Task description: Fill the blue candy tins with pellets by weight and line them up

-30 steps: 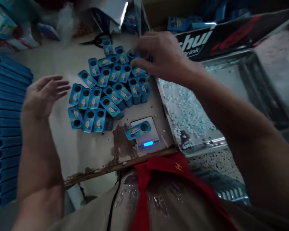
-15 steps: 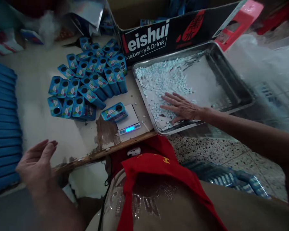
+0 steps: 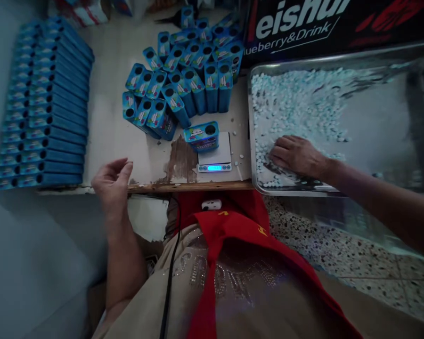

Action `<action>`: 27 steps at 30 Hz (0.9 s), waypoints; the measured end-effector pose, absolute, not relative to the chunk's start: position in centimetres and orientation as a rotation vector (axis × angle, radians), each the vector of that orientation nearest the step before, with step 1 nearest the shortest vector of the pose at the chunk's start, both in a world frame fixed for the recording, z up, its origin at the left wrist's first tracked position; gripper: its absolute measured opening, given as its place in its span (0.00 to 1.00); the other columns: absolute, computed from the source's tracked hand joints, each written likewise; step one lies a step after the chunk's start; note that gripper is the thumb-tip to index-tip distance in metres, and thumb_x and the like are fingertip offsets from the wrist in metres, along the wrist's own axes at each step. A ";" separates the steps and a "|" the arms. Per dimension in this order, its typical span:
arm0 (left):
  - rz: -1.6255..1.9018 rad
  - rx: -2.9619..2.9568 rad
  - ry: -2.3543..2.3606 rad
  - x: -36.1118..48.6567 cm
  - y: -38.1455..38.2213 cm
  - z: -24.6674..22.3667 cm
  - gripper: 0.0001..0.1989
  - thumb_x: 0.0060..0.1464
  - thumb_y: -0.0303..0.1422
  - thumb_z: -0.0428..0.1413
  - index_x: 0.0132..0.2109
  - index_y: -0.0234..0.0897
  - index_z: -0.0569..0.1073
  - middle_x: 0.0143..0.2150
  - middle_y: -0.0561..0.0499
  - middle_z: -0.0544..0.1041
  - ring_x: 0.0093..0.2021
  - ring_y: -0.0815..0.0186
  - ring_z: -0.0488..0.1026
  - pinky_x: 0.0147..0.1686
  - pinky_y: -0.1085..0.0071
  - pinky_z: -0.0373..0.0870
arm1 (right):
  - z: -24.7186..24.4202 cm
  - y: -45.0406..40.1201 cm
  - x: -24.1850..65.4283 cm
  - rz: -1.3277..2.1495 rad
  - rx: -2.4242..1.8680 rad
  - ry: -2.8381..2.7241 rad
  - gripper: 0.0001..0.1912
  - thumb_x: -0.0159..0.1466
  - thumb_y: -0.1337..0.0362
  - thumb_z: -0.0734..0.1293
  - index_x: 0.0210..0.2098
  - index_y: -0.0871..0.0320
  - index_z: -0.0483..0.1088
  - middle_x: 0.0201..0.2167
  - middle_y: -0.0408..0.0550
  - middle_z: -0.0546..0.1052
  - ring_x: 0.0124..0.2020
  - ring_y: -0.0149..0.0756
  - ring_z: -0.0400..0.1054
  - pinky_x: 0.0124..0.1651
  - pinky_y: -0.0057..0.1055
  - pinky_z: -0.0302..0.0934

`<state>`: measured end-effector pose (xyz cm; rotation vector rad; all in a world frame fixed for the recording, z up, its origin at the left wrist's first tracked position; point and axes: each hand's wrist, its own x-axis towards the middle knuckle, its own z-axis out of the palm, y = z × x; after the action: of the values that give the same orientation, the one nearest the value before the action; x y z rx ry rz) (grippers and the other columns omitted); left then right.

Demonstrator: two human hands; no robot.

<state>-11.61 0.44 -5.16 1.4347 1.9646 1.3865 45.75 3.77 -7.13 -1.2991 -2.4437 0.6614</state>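
Note:
My right hand [image 3: 297,155] is in the metal tray [image 3: 360,61], palm down with its fingers curled together over small pale blue pellets [image 3: 297,103]; what lies under the fingers is hidden. My left hand [image 3: 113,176] hovers at the table's front edge, thumb and fingertips pressed together; whether anything is pinched there is too small to tell. Between the hands, a blue box [image 3: 202,136] with a round hole in its top stands on a small scale [image 3: 224,153] with a lit display. A few loose pellets lie between scale and tray.
Several blue boxes [image 3: 183,87] with holes on top stand grouped behind the scale. Long rows of similar boxes [image 3: 60,103] fill the left side. A black carton [image 3: 304,28] stands behind the tray. The table's wooden front edge [image 3: 205,187] is worn.
The camera view has shifted left, showing more of the left rows. My right hand's spread fingers have curled in over the pellets. My left hand keeps its pinched shape.

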 end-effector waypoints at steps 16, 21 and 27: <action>1.263 1.801 1.380 0.7 3.9 -5.2 0.42 0.60 0.59 0.78 0.72 0.46 0.77 0.63 0.42 0.85 0.64 0.49 0.85 0.66 0.53 0.85 | -6.6 4.7 49.4 1.616 0.083 0.997 0.16 0.69 0.68 0.70 0.26 0.48 0.68 0.29 0.47 0.66 0.28 0.39 0.52 0.27 0.38 0.42; 1.242 1.798 1.340 2.9 6.0 -6.6 0.49 0.55 0.56 0.82 0.75 0.48 0.72 0.68 0.41 0.81 0.68 0.45 0.82 0.65 0.52 0.85 | -7.1 5.2 46.7 1.664 -0.760 -0.413 0.25 0.71 0.60 0.66 0.22 0.49 0.50 0.25 0.39 0.56 0.25 0.32 0.44 0.28 0.36 0.40; 1.204 1.801 1.232 6.4 7.8 -6.1 0.30 0.58 0.40 0.81 0.62 0.44 0.80 0.54 0.48 0.85 0.53 0.53 0.86 0.57 0.59 0.87 | -5.5 8.2 45.2 1.134 -1.233 -1.199 0.33 0.69 0.33 0.63 0.27 0.45 0.42 0.25 0.37 0.50 0.27 0.36 0.42 0.29 0.38 0.40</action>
<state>6.35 7.85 -6.11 1.8006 1.2320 1.2041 45.22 8.22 -5.49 -1.2330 -1.1995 1.1339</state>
